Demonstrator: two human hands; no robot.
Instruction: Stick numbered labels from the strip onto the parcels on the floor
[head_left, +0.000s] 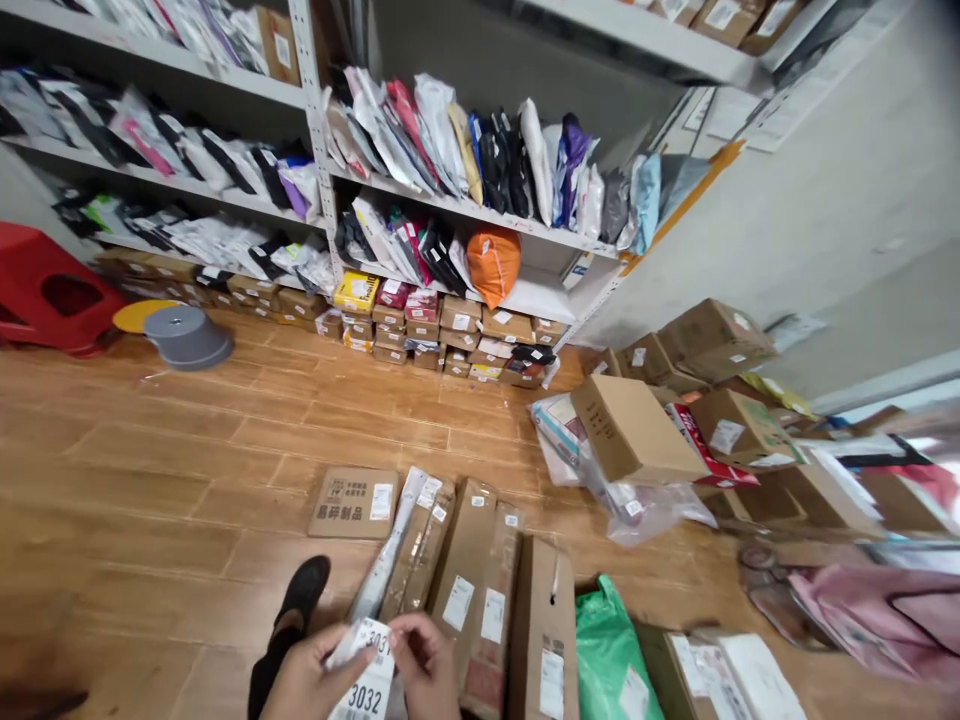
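Note:
My left hand [304,678] and my right hand [424,662] meet at the bottom edge of the view. Both pinch a white label strip [364,680] printed with the digits 3032. The strip hangs over a long narrow white parcel [390,555] lying on the wooden floor. Beside it stand long brown cardboard boxes [480,580] with white shipping labels. A black shoe [296,610] shows just left of my hands.
A flat brown box [352,503] lies on the floor ahead. A green bag [607,655] sits right of the long boxes. More cartons [637,430] pile up at right. Grey shelving [480,210] holds mailer bags, small boxes beneath. A red stool [49,290] and grey stool [186,337] stand left.

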